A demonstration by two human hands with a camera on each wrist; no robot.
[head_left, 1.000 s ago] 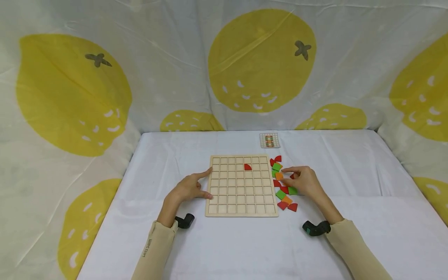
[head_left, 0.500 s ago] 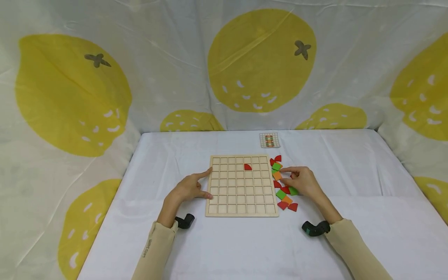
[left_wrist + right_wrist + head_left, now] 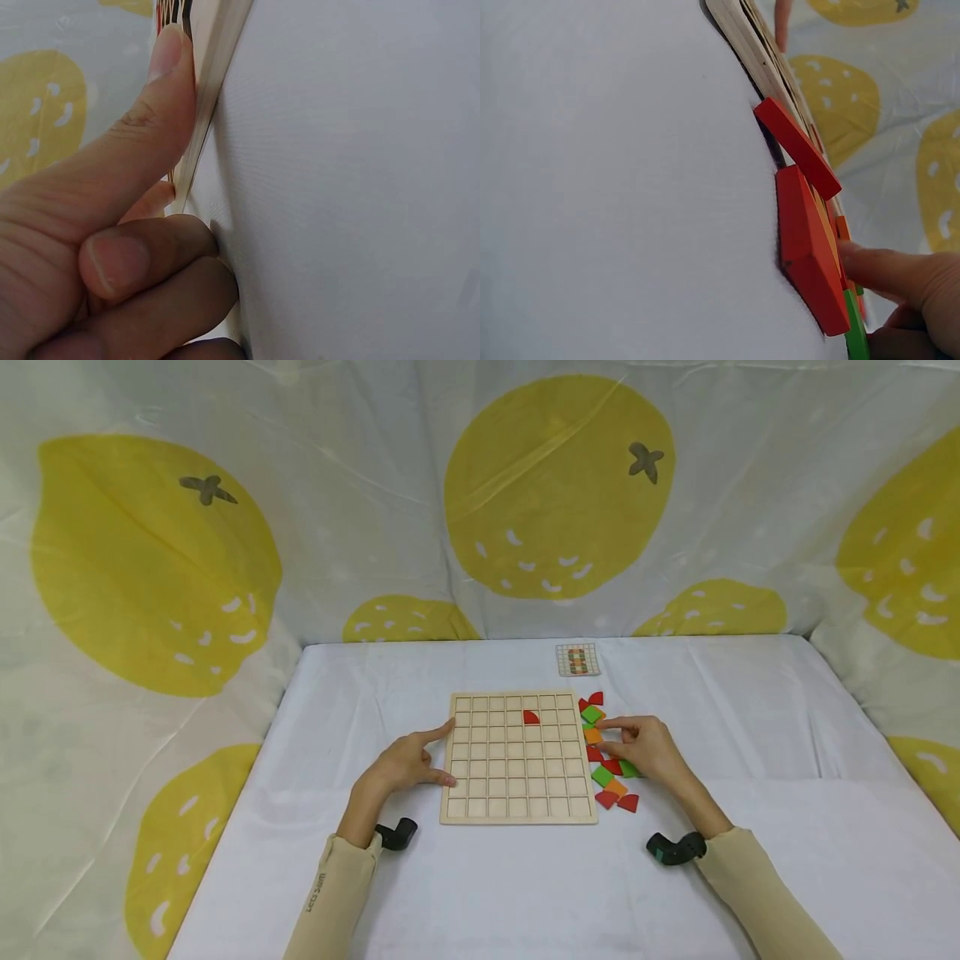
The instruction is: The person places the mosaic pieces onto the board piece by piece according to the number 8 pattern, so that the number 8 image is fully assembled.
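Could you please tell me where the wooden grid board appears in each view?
Head: the wooden grid board lies just below centre, the left hand at its left edge.
Left wrist: edge-on, slanting down-left from the top, beside the thumb.
Right wrist: edge-on, slanting down-right from top centre, partly behind red pieces.
Shared landmark: the fruit-print backdrop.

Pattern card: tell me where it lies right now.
In the head view, the card lies on the white cloth, beyond the far right corner of the board and past the coloured pieces.
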